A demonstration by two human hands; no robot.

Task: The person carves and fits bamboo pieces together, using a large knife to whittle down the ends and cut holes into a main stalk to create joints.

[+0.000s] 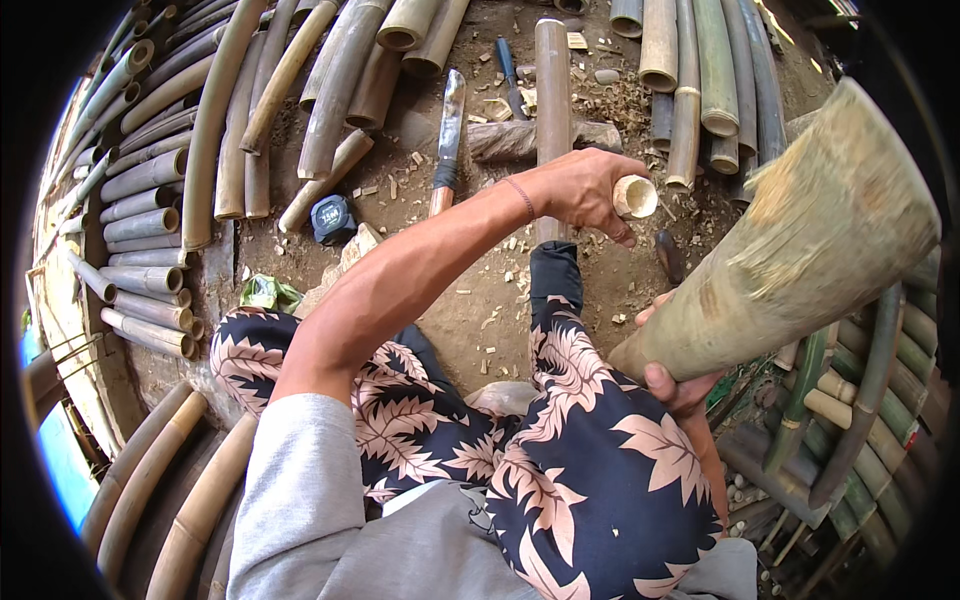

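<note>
My left hand (590, 195) reaches across in front of me, fingers closed around a short, pale piece with a round hollow end (635, 198). Most of that piece is hidden by the hand. Below it a brown bamboo pole (553, 95) lies lengthwise, its far part crossing a short log (500, 140). At the right, my right hand (680, 385) grips the lower, narrower end of a thick bamboo piece (720, 310). This piece tilts up toward the upper right, close to the view, with a frayed, battered patch on its side.
A machete (451, 125) with a dark-wrapped grip lies left of the pole. A blue-handled tool (508, 75) is farther back. A tape measure (333, 220) sits on the dirt among wood chips. Stacked bamboo poles (148, 225) line the left; more poles (880, 400) lie at the right.
</note>
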